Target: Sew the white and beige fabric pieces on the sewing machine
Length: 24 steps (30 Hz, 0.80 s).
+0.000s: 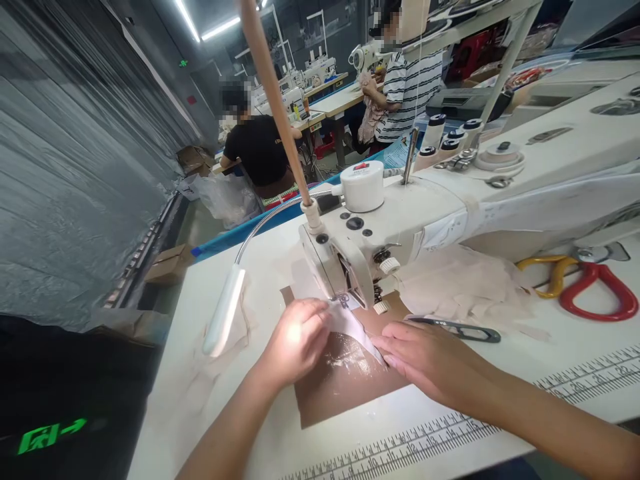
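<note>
A small pale pink fabric piece (349, 325) lies under the needle end of a white sewing machine (360, 263), over a shiny brown sheet (345, 380). My left hand (299, 339) is closed, its curled fingers on the fabric's left end close to the presser foot. Thumb and fingers of my right hand (425, 353) hold the fabric's pointed near end. Partly beneath that hand lies a pair of dark thread snips (467, 331). The needle tip is too small to make out.
Beige fabric pieces (465, 283) are heaped below the machine arm, beside red-and-yellow-handled scissors (597, 293). A lit gooseneck lamp (225, 310) stands left. A printed ruler (425, 443) runs along the front edge. Two people sit at other machines behind.
</note>
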Each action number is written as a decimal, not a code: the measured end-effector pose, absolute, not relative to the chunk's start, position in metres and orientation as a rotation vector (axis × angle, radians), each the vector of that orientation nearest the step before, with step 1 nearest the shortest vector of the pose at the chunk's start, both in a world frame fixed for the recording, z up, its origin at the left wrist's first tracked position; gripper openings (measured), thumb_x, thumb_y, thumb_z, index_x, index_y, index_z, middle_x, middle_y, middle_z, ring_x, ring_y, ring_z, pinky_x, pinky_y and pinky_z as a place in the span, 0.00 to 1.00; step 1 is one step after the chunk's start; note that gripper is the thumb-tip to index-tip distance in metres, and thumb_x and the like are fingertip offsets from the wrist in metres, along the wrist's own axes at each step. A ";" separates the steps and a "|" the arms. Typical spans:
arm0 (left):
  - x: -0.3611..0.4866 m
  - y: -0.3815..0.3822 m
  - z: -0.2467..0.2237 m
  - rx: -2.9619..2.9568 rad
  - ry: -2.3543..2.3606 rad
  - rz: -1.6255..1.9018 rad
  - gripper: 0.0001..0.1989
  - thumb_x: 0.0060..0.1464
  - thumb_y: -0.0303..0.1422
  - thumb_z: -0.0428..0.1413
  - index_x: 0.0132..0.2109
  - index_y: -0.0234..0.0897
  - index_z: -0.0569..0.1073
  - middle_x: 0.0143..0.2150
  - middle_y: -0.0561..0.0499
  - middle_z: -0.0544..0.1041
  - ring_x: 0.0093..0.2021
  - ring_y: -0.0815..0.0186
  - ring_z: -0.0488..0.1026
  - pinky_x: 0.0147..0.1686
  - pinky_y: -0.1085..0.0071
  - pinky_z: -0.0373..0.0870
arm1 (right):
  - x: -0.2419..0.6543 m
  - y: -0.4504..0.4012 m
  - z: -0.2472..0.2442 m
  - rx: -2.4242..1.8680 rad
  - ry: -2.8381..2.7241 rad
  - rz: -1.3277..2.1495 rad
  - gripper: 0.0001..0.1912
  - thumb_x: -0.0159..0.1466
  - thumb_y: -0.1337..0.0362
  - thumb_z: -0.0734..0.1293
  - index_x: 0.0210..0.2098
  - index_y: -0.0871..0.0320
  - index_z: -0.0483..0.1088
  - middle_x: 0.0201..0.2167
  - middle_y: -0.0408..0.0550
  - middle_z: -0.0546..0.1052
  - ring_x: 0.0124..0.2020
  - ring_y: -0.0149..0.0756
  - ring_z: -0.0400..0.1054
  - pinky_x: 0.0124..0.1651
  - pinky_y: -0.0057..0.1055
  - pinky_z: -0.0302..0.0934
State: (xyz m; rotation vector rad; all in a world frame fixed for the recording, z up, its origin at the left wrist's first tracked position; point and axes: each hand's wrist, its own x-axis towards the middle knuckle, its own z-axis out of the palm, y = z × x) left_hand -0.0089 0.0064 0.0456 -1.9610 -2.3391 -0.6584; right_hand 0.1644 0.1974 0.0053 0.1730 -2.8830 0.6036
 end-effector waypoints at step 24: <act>0.011 0.024 0.012 -2.161 -2.041 -0.459 0.13 0.63 0.27 0.48 0.52 0.31 0.69 0.53 0.43 0.75 0.43 0.60 0.73 0.41 0.62 0.70 | 0.149 0.188 -0.013 0.266 -2.743 0.458 0.14 0.55 0.78 0.56 0.32 0.58 0.68 0.30 0.49 0.71 0.32 0.38 0.63 0.35 0.34 0.52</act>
